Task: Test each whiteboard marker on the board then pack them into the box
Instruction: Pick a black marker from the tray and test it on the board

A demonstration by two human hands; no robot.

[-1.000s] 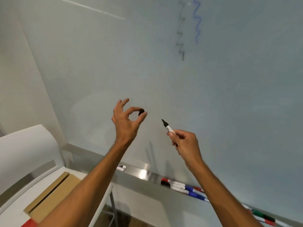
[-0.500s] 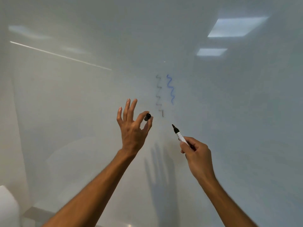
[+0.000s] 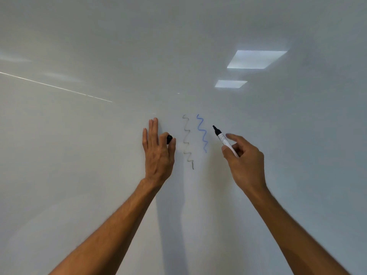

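Observation:
The whiteboard [image 3: 79,155] fills the whole view. My right hand [image 3: 245,161] grips an uncapped black marker [image 3: 223,138], its tip pointing up-left and close to the board, just right of a blue squiggle [image 3: 202,133]. A faint grey-black squiggle [image 3: 187,141] runs left of the blue one. My left hand [image 3: 157,155] rests against the board left of the squiggles, with the marker's black cap [image 3: 169,139] pinched between thumb and forefinger and the other fingers straight up. The box and the other markers are out of view.
Two ceiling lights reflect on the board at upper right [image 3: 256,59]. A thin bright streak [image 3: 59,88] crosses the board's left side. Shadows of my arms fall on the board below my hands.
My view has tilted up, so the tray, chair and box have left the frame. Both hands have risen to the squiggles, and the marker tip now sits beside the blue line.

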